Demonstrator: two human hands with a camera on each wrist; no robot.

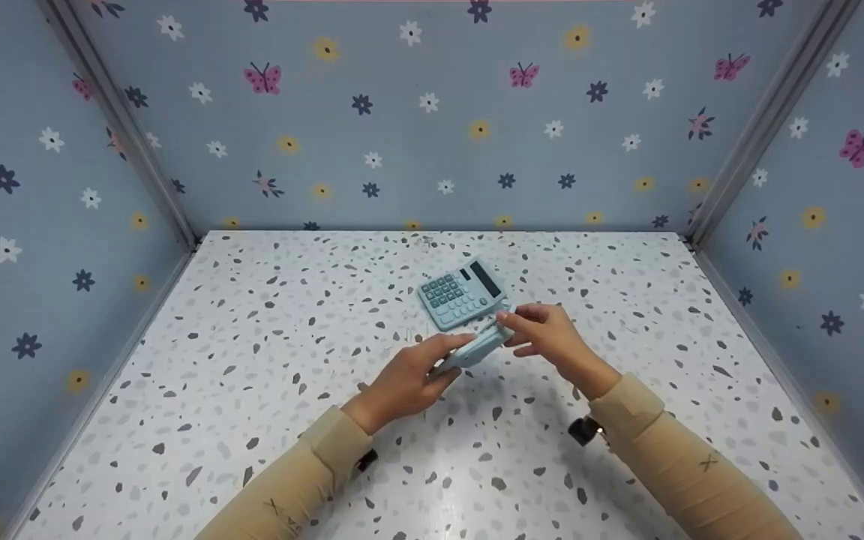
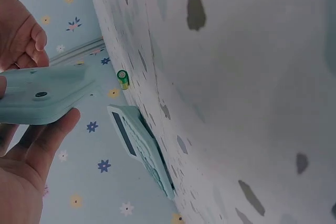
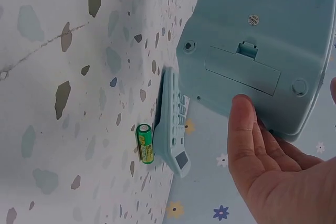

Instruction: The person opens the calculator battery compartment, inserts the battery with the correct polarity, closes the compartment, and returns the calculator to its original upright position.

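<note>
My left hand (image 1: 406, 377) grips a pale blue calculator (image 3: 247, 40) by its lower end, tilted above the table. Its back shows in the right wrist view, with the battery cover (image 3: 242, 71) in place and a small round sticker. My right hand (image 1: 556, 337) is at the upper end, a fingertip (image 3: 243, 109) touching the edge near that cover. The other right fingers stay loosely bent. Behind the hands lies a second pale blue calculator (image 1: 454, 296), keys up. A green battery (image 3: 145, 144) rests on the table beside it; the hands hide it in the head view.
The white speckled tabletop (image 1: 267, 322) is bounded by blue panels (image 1: 402, 112) printed with flowers and butterflies at the back and both sides. Grey metal posts (image 1: 769, 112) run up the back corners. Small black devices (image 1: 586, 430) are strapped under the wrists.
</note>
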